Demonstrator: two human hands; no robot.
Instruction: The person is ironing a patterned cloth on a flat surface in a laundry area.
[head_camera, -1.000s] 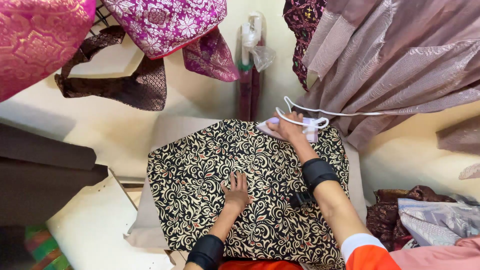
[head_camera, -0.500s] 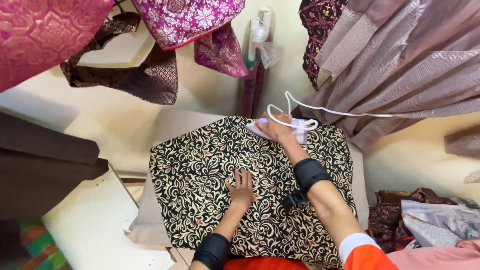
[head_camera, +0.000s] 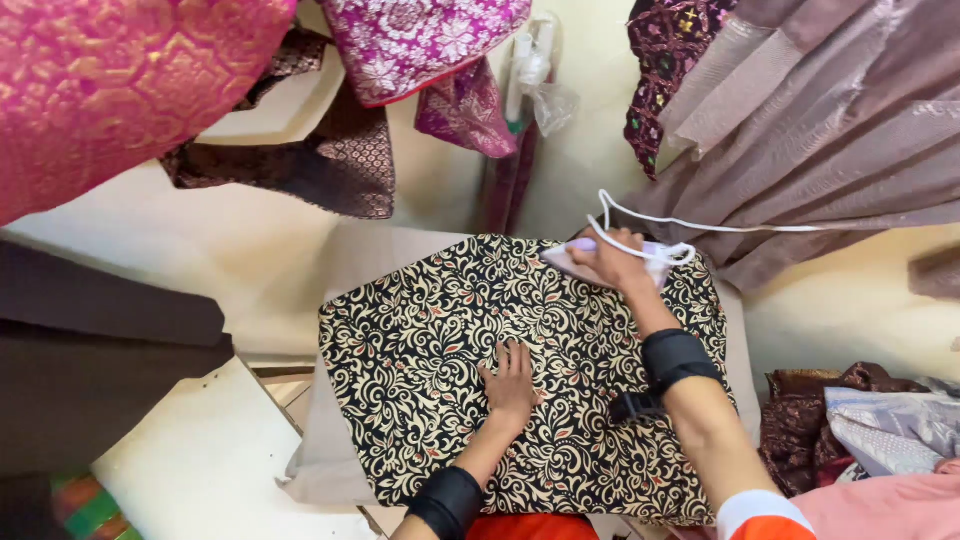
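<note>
Gripping the iron (head_camera: 610, 262) with my right hand (head_camera: 612, 258), fingers wrapped tight on the handle, at the far edge of the patterned cloth (head_camera: 520, 380). My left hand (head_camera: 510, 385) lies flat and open mid-cloth, pinning it to the board (head_camera: 330, 450). Main worry: the white cord (head_camera: 700, 225) loops right by my knuckles and could snag or drag over hot fabric. Hanging pink fabrics (head_camera: 120, 90) and the mauve curtain (head_camera: 820, 130) crowd the far side, so not much room to push forward.
</note>
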